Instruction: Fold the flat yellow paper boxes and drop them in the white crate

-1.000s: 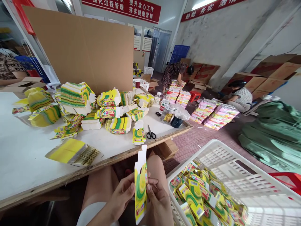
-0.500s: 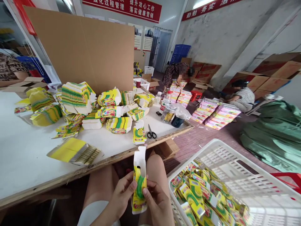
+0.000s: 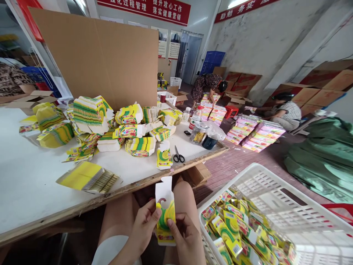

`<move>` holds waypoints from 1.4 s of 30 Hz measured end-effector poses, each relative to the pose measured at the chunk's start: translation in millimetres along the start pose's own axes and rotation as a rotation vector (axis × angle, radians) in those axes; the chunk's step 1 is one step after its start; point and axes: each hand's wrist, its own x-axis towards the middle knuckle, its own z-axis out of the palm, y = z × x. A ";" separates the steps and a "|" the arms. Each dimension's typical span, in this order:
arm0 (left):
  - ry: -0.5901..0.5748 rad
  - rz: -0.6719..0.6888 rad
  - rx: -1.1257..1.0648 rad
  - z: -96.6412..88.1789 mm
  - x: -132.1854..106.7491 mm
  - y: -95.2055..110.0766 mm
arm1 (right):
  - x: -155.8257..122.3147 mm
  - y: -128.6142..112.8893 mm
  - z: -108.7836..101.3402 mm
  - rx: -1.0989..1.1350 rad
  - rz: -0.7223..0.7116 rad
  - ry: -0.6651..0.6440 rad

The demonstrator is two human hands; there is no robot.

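- Small yellow-green carton (image 3: 165, 215) held upright low in the near centre, above the knees, white top flap open.
- Left hand (image 3: 143, 228) pinching its left edge, right hand (image 3: 184, 235) closed on its right side and lower part.
- Best to press both side edges evenly, thumbs on the creases, so the sleeve opens square without tearing.
- White basket (image 3: 275, 206) of folded cartons near right; table (image 3: 33, 176) with flat stacks (image 3: 88, 178) and scissors (image 3: 178, 156) farther left.

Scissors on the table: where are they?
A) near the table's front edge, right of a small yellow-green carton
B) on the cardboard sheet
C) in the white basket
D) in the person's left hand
A: the scissors lie flat on the white table near its front edge, just right of the small carton.
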 end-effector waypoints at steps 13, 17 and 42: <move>0.017 0.021 0.080 -7.1 0.6 -11.0 | 1.5 -10.4 -0.7 -0.014 -0.023 -0.041; 0.012 0.000 0.150 -15.5 -1.7 -14.4 | 3.2 -20.3 -2.0 -0.067 -0.038 -0.144; -0.331 -0.089 0.058 -17.8 -17.1 11.7 | 16.8 -45.7 -19.7 -0.198 -0.215 -0.256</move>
